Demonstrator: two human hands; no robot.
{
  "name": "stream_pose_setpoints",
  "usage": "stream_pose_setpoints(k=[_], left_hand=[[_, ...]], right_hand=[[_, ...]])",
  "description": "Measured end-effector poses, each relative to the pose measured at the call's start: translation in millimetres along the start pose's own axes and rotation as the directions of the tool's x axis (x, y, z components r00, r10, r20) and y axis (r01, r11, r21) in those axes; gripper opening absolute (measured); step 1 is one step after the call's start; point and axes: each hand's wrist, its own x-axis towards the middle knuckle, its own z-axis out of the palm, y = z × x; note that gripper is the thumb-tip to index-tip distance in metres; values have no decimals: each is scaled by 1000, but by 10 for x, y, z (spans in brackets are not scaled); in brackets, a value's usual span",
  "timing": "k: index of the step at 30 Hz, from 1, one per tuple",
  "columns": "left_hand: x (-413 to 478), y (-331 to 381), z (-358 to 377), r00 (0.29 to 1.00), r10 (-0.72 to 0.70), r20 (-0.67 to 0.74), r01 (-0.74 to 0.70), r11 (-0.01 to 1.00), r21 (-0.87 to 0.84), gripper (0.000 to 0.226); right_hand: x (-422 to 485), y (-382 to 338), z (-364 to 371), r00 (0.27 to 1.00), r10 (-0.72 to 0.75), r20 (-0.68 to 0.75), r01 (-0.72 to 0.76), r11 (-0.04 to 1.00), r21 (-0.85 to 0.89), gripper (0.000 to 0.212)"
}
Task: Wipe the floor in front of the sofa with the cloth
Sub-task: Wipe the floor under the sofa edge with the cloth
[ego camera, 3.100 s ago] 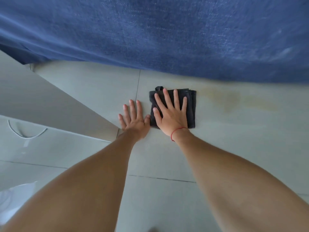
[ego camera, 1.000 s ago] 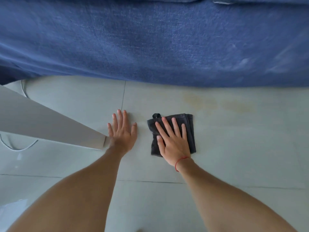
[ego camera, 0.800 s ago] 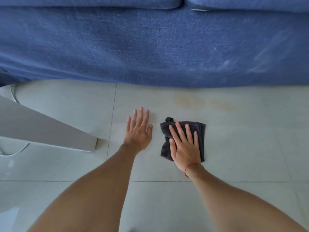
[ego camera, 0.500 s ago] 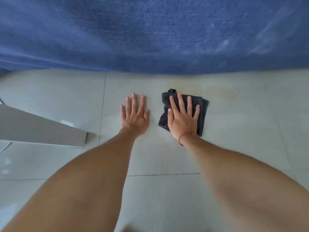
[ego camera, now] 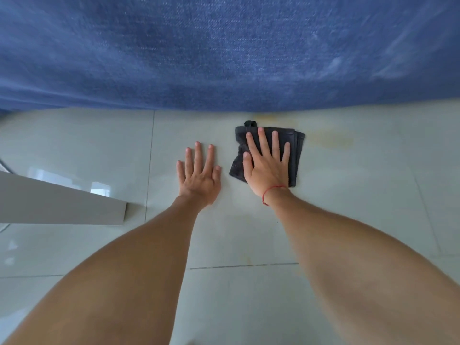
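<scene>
The right hand (ego camera: 267,165) lies flat with its fingers spread on a folded dark grey cloth (ego camera: 296,155), pressing it to the pale tiled floor (ego camera: 361,195) just in front of the blue sofa (ego camera: 224,53). The cloth's small hanging loop (ego camera: 250,123) points toward the sofa base. The left hand (ego camera: 199,176) is also spread flat, palm down on bare tile just beside the cloth, apparently propping the person's weight; it grips nothing. The wiping stroke looks to be in hand, with the cloth close to the sofa's lower edge. Just to the right of the cloth sits a faint yellowish stain (ego camera: 331,141), though the soft focus makes it hard to say whether it is a mark or a reflection. The next move likely calls for sliding the cloth rightward over that patch under steady palm pressure, keeping the folds from bunching. A white panel edge (ego camera: 62,207) lies well to the left.
</scene>
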Motion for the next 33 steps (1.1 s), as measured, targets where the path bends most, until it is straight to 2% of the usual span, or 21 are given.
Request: stream_pose_setpoints(k=[6, 13, 15, 18, 21, 24, 26, 30, 33], left_hand=[[-17, 12, -47, 1000, -11, 26, 11, 1000, 9, 56], [-13, 29, -71, 999, -18, 43, 18, 1000, 6, 57], [-15, 26, -67, 998, -22, 56, 22, 1000, -4, 57], [-9, 20, -60, 999, -16, 50, 17, 1000, -19, 57], [17, 14, -42, 999, -8, 38, 9, 999, -34, 57], [33, 8, -33, 999, -3, 41, 5, 999, -33, 57], [35, -5, -32, 999, -4, 52, 6, 999, -33, 57], [49, -15, -34, 999, 3, 48, -2, 1000, -24, 57], [47, -20, -35, 998, -1, 60, 3, 1000, -26, 57]], right_hand=[[-841, 79, 129, 997, -56, -48, 55, 998, -17, 52], [-661, 41, 90, 999, 41, -15, -41, 998, 39, 51], [-467, 44, 69, 986, 166, -21, -164, 984, 75, 50], [2, 152, -40, 885, 464, -44, -448, 872, 197, 52], [335, 264, -125, 827, 561, -37, -541, 812, 219, 53], [470, 243, -134, 838, 543, -56, -527, 832, 171, 53], [549, 198, -142, 870, 491, -53, -479, 865, 151, 52], [700, 112, -170, 962, 269, -51, -263, 960, 97, 50], [649, 38, -147, 996, 88, -14, -88, 996, 34, 50]])
